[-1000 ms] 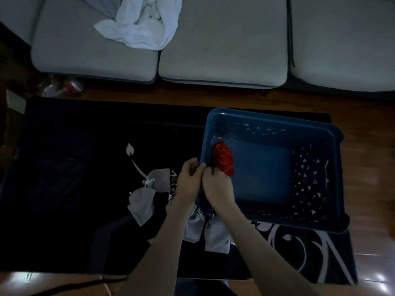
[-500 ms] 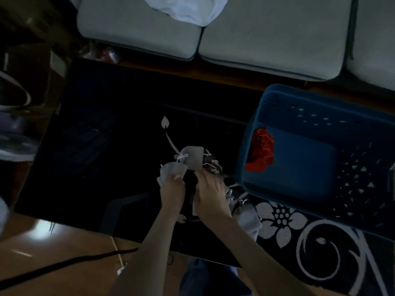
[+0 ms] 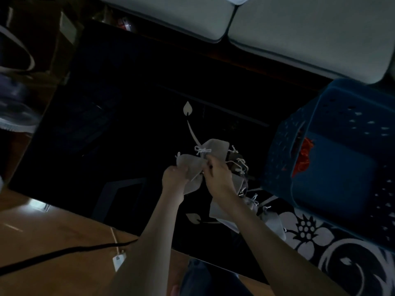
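A small grey drawstring pouch (image 3: 190,165) is lifted just above the black rug. My left hand (image 3: 174,176) grips its lower left side, and my right hand (image 3: 218,175) pinches its right edge by the cord. A second grey pouch (image 3: 215,147) lies right behind it, and several more pouches (image 3: 272,223) lie on the rug under my right forearm. A red pouch (image 3: 303,154) lies inside the blue plastic basket (image 3: 277,159) at the right, against its left wall.
A black rug (image 3: 132,116) with white flower patterns covers the floor. A grey sofa (image 3: 299,28) runs along the back. A black cable and a white plug (image 3: 117,259) lie on the wooden floor at lower left. Dim objects stand at far left.
Both hands have left the red pouch in the basket and moved left to the grey pouches, where they have picked one up. My view has swung left, so the basket now sits at the right edge.
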{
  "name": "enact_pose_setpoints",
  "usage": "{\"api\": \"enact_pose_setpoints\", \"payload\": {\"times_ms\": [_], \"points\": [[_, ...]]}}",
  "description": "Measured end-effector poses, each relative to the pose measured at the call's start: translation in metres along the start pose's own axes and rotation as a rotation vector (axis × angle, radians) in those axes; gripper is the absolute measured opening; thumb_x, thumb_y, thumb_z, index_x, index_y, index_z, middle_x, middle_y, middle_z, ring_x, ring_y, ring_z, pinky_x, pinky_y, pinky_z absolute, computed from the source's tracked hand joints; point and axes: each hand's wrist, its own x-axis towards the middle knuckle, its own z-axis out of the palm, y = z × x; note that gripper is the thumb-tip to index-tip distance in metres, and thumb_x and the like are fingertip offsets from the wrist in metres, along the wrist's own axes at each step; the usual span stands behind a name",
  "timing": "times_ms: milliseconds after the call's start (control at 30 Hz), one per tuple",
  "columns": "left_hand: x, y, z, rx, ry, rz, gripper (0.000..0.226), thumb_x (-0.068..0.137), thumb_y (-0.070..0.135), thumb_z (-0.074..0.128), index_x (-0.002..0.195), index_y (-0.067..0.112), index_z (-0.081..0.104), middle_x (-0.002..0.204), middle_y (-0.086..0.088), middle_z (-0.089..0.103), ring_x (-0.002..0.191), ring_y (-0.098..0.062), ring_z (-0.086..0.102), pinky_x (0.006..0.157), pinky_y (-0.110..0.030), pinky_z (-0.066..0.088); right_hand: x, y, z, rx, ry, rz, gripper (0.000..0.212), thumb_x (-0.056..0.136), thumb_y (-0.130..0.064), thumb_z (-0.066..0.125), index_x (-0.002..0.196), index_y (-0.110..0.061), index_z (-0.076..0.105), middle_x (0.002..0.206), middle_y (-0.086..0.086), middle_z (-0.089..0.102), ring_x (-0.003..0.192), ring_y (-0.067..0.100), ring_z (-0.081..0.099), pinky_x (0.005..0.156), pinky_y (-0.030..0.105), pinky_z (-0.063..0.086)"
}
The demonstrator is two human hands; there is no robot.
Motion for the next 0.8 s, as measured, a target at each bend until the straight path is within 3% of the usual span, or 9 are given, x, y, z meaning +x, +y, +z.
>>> {"api": "enact_pose_setpoints", "payload": {"times_ms": [67, 167, 233, 300, 400, 500, 633, 733, 800], "points": [[0.001, -0.005, -0.008, 0.0, -0.032, 0.076, 0.014, 0.09, 0.014, 0.05, 0.095, 0.002, 0.054, 0.09, -0.016, 0.059, 0.079, -0.025, 0.06, 0.08, -0.041, 0.053, -0.002, -0.002, -0.004, 0.127, -0.013, 0.052, 0.026, 0.101, -0.03, 0.036, 0.119, -0.018, 0.049, 0.096, 0.0, 0.056, 0.086, 0.019, 0.055, 0.069, 0.036, 0.044], [0.001, -0.016, -0.039, 0.002, -0.048, 0.137, 0.02, 0.091, 0.005, 0.042, 0.105, -0.007, 0.051, 0.08, -0.022, 0.045, 0.064, -0.018, 0.058, 0.076, -0.042, 0.059, -0.006, -0.001, 0.002, 0.064, -0.197, 0.084, 0.035, 0.1, -0.031, 0.039, 0.132, -0.017, 0.041, 0.112, 0.006, 0.056, 0.09, 0.02, 0.054, 0.067, 0.029, 0.044], [0.0, -0.019, -0.057, -0.022, -0.048, 0.148, 0.024, 0.098, 0.003, 0.04, 0.118, 0.001, 0.052, 0.09, -0.021, 0.052, 0.077, -0.021, 0.062, 0.071, -0.035, 0.058, -0.01, -0.001, 0.012, -0.125, -0.253, 0.057, 0.041, 0.098, -0.032, 0.046, 0.134, -0.015, 0.039, 0.125, 0.007, 0.05, 0.11, 0.025, 0.05, 0.083, 0.035, 0.044], [-0.001, -0.023, -0.07, -0.031, -0.044, 0.147, 0.028, 0.1, 0.004, 0.039, 0.123, 0.013, 0.053, 0.108, -0.012, 0.058, 0.092, -0.025, 0.061, 0.065, -0.028, 0.052, -0.014, -0.001, 0.022, -0.321, -0.224, 0.036, 0.038, 0.095, -0.033, 0.051, 0.126, -0.012, 0.043, 0.125, 0.008, 0.046, 0.117, 0.027, 0.042, 0.093, 0.038, 0.039], [-0.001, -0.029, -0.08, -0.018, -0.048, 0.11, 0.025, 0.1, 0.006, 0.041, 0.115, 0.02, 0.055, 0.114, -0.012, 0.058, 0.103, -0.03, 0.059, 0.076, -0.038, 0.053, -0.013, -0.002, 0.028, -0.422, -0.171, 0.068, 0.027, 0.094, -0.031, 0.052, 0.111, -0.011, 0.047, 0.12, 0.01, 0.041, 0.115, 0.029, 0.035, 0.093, 0.037, 0.031], [0.001, -0.032, -0.082, 0.043, -0.035, 0.059, 0.022, 0.097, 0.009, 0.046, 0.096, 0.028, 0.058, 0.105, -0.009, 0.061, 0.097, -0.029, 0.059, 0.086, -0.046, 0.048, -0.013, -0.005, 0.025, -0.153, -0.131, 0.101, 0.014, 0.091, -0.026, 0.055, 0.091, -0.016, 0.046, 0.1, 0.001, 0.043, 0.095, 0.019, 0.038, 0.083, 0.033, 0.029], [0.004, -0.035, -0.074, 0.078, -0.048, 0.017, 0.018, 0.094, 0.009, 0.045, 0.086, 0.024, 0.054, 0.092, -0.009, 0.056, 0.084, -0.027, 0.053, 0.07, -0.037, 0.04, -0.017, -0.014, 0.005, 0.529, -0.114, 0.203, 0.014, 0.088, -0.006, 0.052, 0.085, -0.014, 0.042, 0.071, -0.003, 0.042, 0.058, 0.011, 0.034, 0.057, 0.03, 0.029], [-0.002, -0.028, -0.064, 0.119, -0.058, 0.034, 0.017, 0.094, 0.01, 0.044, 0.094, 0.019, 0.058, 0.094, -0.011, 0.059, 0.08, -0.025, 0.055, 0.066, -0.033, 0.039, -0.014, -0.014, -0.009, 0.795, -0.149, 0.161, 0.029, 0.087, 0.004, 0.049, 0.079, -0.024, 0.047, 0.064, -0.009, 0.042, 0.06, 0.013, 0.034, 0.063, 0.036, 0.027], [-0.005, -0.023, -0.058, 0.124, -0.105, 0.074, 0.02, 0.092, 0.008, 0.045, 0.096, 0.018, 0.062, 0.095, -0.011, 0.064, 0.085, -0.026, 0.061, 0.068, -0.035, 0.045, -0.014, -0.019, -0.015, 0.952, -0.273, 0.191, 0.023, 0.09, 0.0, 0.053, 0.087, -0.023, 0.054, 0.075, -0.003, 0.053, 0.072, 0.02, 0.05, 0.07, 0.038, 0.039]]}}
